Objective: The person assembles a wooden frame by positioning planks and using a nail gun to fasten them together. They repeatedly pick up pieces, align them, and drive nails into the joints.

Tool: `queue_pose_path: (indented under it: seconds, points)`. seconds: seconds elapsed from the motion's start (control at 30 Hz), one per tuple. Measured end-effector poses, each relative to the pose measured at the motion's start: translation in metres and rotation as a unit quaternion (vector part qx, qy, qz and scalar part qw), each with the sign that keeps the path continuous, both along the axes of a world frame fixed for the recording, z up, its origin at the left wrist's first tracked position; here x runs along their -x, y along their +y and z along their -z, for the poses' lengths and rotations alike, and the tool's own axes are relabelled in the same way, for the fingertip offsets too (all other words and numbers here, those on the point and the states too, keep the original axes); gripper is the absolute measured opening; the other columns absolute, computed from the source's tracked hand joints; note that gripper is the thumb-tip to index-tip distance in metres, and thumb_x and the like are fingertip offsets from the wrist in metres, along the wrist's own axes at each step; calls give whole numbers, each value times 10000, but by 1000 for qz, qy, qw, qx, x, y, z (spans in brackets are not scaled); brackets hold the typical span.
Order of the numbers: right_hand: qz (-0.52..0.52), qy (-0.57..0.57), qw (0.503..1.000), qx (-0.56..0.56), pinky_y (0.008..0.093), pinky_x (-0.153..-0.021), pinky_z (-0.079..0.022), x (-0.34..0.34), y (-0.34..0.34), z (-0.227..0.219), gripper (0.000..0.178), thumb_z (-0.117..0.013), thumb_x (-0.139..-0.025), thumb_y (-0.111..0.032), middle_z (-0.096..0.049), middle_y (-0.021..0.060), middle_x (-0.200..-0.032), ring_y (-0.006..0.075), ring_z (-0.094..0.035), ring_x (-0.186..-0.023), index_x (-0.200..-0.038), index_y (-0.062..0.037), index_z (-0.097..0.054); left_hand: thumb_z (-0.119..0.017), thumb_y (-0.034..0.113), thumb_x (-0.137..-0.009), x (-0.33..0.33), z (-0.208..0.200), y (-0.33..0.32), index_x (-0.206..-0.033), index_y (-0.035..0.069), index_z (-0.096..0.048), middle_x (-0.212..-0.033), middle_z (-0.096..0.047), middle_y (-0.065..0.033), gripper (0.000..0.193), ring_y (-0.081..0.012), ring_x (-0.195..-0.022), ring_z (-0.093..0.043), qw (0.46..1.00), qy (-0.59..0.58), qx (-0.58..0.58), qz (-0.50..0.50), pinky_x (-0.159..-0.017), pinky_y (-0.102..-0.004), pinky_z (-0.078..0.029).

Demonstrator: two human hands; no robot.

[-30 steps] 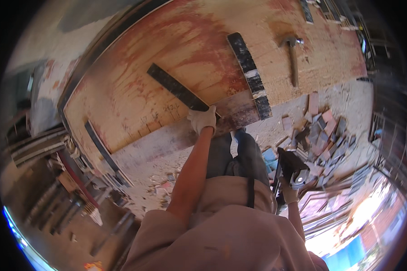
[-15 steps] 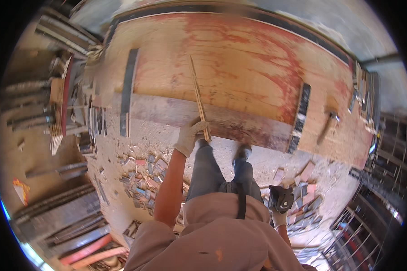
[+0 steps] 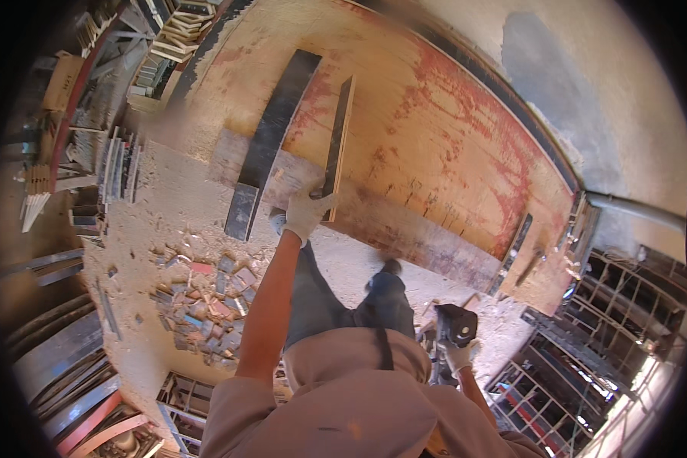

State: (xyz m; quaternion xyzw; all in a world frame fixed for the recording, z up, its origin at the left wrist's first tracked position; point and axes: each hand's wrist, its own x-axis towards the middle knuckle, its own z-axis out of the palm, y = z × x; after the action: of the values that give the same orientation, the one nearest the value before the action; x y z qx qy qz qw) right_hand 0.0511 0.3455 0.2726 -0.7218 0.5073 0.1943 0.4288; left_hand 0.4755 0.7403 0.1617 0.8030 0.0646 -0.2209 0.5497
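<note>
My left hand (image 3: 307, 215), in a pale work glove, is closed around the lower end of a long plywood strip (image 3: 339, 145) with a dark face and light edges. The strip points away from me over a large plywood sheet (image 3: 412, 137) stained red. Left of it, a wider dark plank (image 3: 273, 126) lies across the sheet and overhangs its near edge. Down by my right side, my gloved right hand (image 3: 462, 356) is closed on a black power tool (image 3: 456, 325); its lower part is partly hidden.
Wood offcuts (image 3: 210, 301) litter the dusty floor at left. A short dark strip (image 3: 516, 248) lies on the sheet's right end. Metal racks (image 3: 626, 286) stand at right, stacked boards (image 3: 61, 359) at left. A wall (image 3: 557, 99) rises behind the sheet.
My view has turned, and the sheet now slants down to the right. The strip in my left hand has rolled to show its dark broad face. Both hands keep their holds.
</note>
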Motion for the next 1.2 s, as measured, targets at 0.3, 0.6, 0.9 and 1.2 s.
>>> queue_pose_path:
  seconds: [0.3,0.6,0.9,1.2]
  points:
    - [-219,-30,975,6,298,-600,-496,-144,99,-23,249,-791,-837,-135,-669,0,-828,111,-605,-674,-1056,-90,-682,-884,420,-673,17,27,121,-1617,42,-186,-1544,-370,-222,1233,-421,-1408,-389,864,-23,-504,1,-1137,-561,-376]
    - [-472,-88,877,-14,330,-726,-532,-381,154,-7,322,-790,-879,-207,-694,47,-1019,160,-649,-802,-1139,-56,-676,-690,174,-842,36,-68,215,-1367,-39,-569,-1056,-721,-152,580,-234,-966,-701,983,103,108,-104,-892,-374,-547]
    - [-208,-19,935,-286,315,-432,-465,-588,355,32,118,-712,-884,-154,-530,-12,-603,138,-514,-449,-969,-78,-681,-684,152,-985,118,-4,244,-1304,-21,-587,-1178,-682,-78,375,-180,-1066,-645,761,66,337,-550,-965,-336,-512]
    - [-158,94,919,-349,348,-493,-440,-580,378,40,185,-618,-954,-140,-395,-39,-629,139,-458,-508,-1105,-34,-634,-536,178,-1060,48,159,204,-1355,-3,-550,-1350,-641,-147,346,-285,-1250,-611,341,53,656,-671,-1118,-479,-457]
